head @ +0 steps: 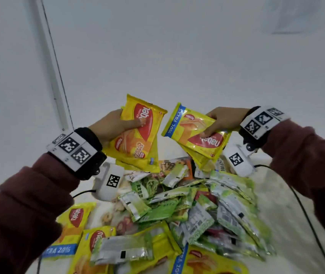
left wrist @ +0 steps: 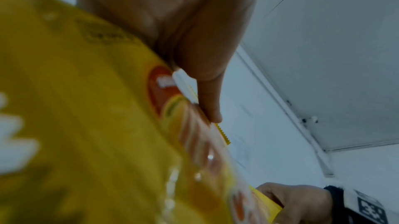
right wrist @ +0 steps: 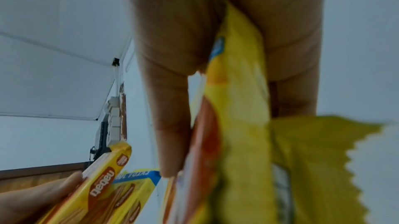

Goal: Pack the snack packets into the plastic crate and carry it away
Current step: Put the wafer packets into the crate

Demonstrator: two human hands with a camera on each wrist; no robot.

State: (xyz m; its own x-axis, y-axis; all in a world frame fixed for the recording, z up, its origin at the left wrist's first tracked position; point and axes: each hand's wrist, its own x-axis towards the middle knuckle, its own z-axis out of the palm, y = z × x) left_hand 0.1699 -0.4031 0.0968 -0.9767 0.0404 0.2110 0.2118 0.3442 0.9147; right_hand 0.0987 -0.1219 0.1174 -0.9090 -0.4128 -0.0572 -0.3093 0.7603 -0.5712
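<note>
My left hand (head: 116, 123) grips a small stack of yellow wafer packets (head: 137, 133), thumb on the top one's red logo, raised above the pile. My right hand (head: 221, 121) grips a second stack of yellow wafer packets (head: 197, 135) the same way. A heap of green and silver snack packets (head: 207, 210) lies below, with more yellow wafer packets (head: 90, 240) at its near left. The left wrist view shows a yellow packet (left wrist: 97, 125) under my left fingers (left wrist: 207, 67). In the right wrist view the yellow packets (right wrist: 241, 125) sit between thumb and fingers. No crate is in view.
A white wall (head: 177, 46) stands behind, with a pale vertical strip (head: 52, 76) on its left. Black cables (head: 306, 218) trail from both wrist cameras across the white surface (head: 288, 194) that bears the pile.
</note>
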